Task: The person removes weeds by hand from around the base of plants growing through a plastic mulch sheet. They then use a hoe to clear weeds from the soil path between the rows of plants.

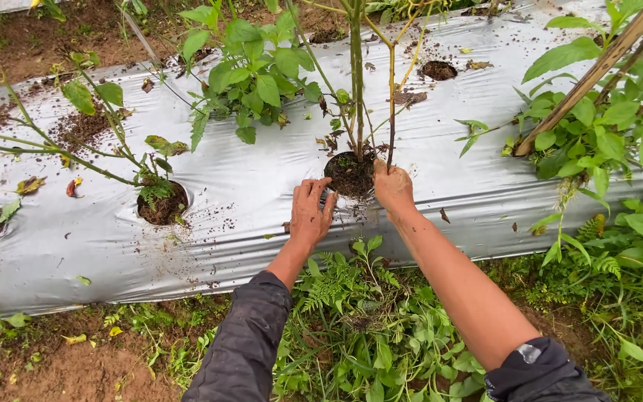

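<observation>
My left hand (310, 211) lies flat, fingers spread, on the silver plastic mulch sheet (247, 201), just left of a round planting hole (350, 175) filled with dark soil. My right hand (392, 187) is closed at the hole's right edge, around the base of a thin reddish stem (391, 112) that rises from the soil. A thicker green stem (356, 74) stands in the same hole and carries leafy branches (254, 67) to the upper left. Both forearms reach forward over low weeds, with dark sleeves pushed up.
A second planting hole (162, 203) with a leaning plant lies to the left. A bamboo stake (597, 71) slants at the upper right among leafy plants (612, 126). Ferns and weeds (359, 320) grow at the sheet's near edge; bare soil (76, 365) lies at lower left.
</observation>
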